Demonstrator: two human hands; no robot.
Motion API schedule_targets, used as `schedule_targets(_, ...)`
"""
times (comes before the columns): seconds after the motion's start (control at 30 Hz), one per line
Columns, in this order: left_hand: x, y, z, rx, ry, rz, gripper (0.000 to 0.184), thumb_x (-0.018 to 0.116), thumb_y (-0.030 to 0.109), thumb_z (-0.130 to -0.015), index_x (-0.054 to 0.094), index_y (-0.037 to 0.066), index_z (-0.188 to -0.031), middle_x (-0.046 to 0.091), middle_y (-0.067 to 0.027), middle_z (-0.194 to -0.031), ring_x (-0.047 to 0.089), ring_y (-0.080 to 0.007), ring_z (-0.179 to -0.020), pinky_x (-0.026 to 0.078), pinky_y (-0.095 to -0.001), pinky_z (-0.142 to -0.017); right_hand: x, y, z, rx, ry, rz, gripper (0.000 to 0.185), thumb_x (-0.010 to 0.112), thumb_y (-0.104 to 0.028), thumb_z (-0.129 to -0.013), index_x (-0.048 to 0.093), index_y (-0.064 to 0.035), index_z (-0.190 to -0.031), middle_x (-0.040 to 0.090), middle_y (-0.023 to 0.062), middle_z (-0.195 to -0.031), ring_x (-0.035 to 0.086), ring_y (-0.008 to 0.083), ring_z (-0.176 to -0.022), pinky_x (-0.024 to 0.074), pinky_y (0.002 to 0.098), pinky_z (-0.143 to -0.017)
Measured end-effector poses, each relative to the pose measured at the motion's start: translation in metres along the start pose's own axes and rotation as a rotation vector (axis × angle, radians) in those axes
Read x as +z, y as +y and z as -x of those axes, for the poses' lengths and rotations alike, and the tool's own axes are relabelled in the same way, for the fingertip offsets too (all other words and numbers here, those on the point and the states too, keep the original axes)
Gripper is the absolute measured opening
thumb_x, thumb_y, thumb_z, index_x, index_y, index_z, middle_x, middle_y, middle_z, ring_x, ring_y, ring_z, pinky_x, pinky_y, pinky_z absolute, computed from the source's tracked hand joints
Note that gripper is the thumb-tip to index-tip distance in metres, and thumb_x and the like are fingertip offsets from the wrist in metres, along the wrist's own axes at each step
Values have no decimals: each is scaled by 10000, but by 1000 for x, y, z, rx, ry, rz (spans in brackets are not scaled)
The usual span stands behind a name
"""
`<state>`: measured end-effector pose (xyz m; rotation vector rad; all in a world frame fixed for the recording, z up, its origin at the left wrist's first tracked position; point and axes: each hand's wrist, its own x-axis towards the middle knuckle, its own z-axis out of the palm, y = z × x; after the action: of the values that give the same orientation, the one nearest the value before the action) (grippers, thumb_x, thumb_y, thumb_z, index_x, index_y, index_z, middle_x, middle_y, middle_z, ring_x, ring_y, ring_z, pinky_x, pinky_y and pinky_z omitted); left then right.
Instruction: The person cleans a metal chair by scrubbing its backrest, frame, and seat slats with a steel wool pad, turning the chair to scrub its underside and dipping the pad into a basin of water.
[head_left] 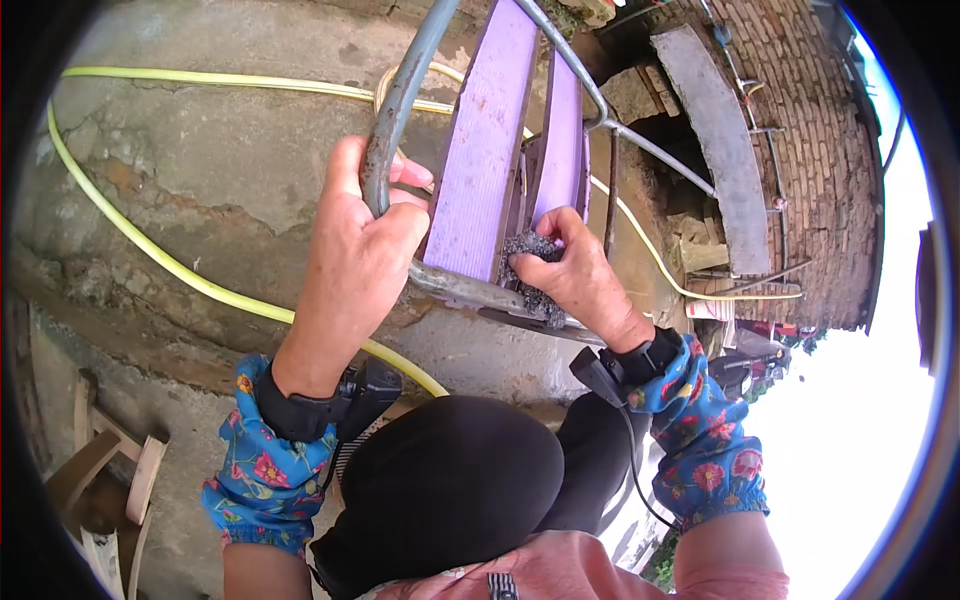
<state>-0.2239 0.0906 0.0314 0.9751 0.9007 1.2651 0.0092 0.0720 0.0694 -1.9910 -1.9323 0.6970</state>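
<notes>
A chair with a grey metal tube frame and purple slats is tilted in front of me. My left hand is closed around the bent corner of the tube, at the near left of the wide slat. Between the fingers and thumb of my right hand is a dark, curly steel wool scourer. It presses against the end of the narrower slat, close to the lower frame bar. Part of the scourer is hidden by my fingers.
A yellow hose loops over the concrete ground, passing behind the chair. At the right stand a brick wall and a grey stone slab. A wooden stool-like piece lies at the lower left. My black-clad knee is close below the chair.
</notes>
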Motion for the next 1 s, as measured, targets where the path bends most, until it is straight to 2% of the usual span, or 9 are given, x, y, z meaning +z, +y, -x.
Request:
schedule_targets(0.13,2,6,2,-24,6,16,297,465,-37,-812,422,18,-1101,572,-156,-1060,633,-199,-847,535,-337,-748,-5,1,-13,-43,-6,23,393,754,-183,-693,490,-4,-921,540,129,-800,519,219,-739,465,341,-714)
schedule_targets(0.27,3,2,4,-11,-22,-37,301,458,-40,-814,414,13,-1107,569,-156,-1066,630,-201,-851,531,-333,-740,-33,5,-77,-146,243,147,360,763,-176,-709,502,-7,-891,540,97,-736,516,182,-676,482,341,-653)
schedule_targets(0.4,-2,-1,4,3,-24,-35,303,446,-40,-812,410,9,-1109,571,-154,-1069,626,-194,-862,522,-322,-738,-42,-26,-70,-213,140,14,238,730,-112,-751,535,-21,-852,545,77,-764,536,164,-678,474,325,-626)
schedule_targets(0.47,5,-1,5,29,16,1,266,470,-23,-807,443,13,-1069,561,-108,-937,574,-147,-768,488,-292,-669,-32,-44,-44,-662,-38,145,201,689,-16,-747,550,-6,-891,549,81,-860,592,217,-776,477,319,-688)
schedule_targets(0.5,5,-2,4,61,62,31,229,494,-6,-802,475,16,-1029,551,-61,-806,523,-101,-674,454,-262,-601,-23,-48,-29,-628,-132,216,202,682,-8,-734,562,-12,-895,541,93,-884,592,260,-796,480,329,-701)
schedule_targets(0.6,6,0,6,34,55,84,221,491,-9,-805,478,17,-1024,544,-55,-790,516,-93,-666,451,-255,-599,-22,-50,-35,-539,-243,320,234,658,-5,-696,579,-26,-914,526,129,-876,581,338,-802,481,378,-706)
schedule_targets(0.8,1,-1,3,29,61,52,210,488,-5,-806,482,15,-1015,537,-46,-783,506,-85,-666,441,-246,-592,-25,-40,-100,-615,8,535,188,664,-103,-733,617,-57,-909,576,145,-890,615,356,-809,500,441,-692)
schedule_targets(0.9,1,-6,3,55,95,78,207,483,-6,-805,481,17,-1011,531,-38,-784,489,-85,-652,436,-251,-587,-14,-51,-38,-608,-329,331,190,648,-21,-705,555,-25,-870,518,128,-847,591,345,-823,478,408,-710)
schedule_targets(1.0,3,-4,4,53,64,58,213,479,-1,-804,481,16,-1016,536,-44,-794,492,-93,-650,438,-259,-588,-22,-55,-42,-615,-353,421,181,665,-85,-723,597,-68,-889,553,133,-883,618,347,-828,507,433,-711)
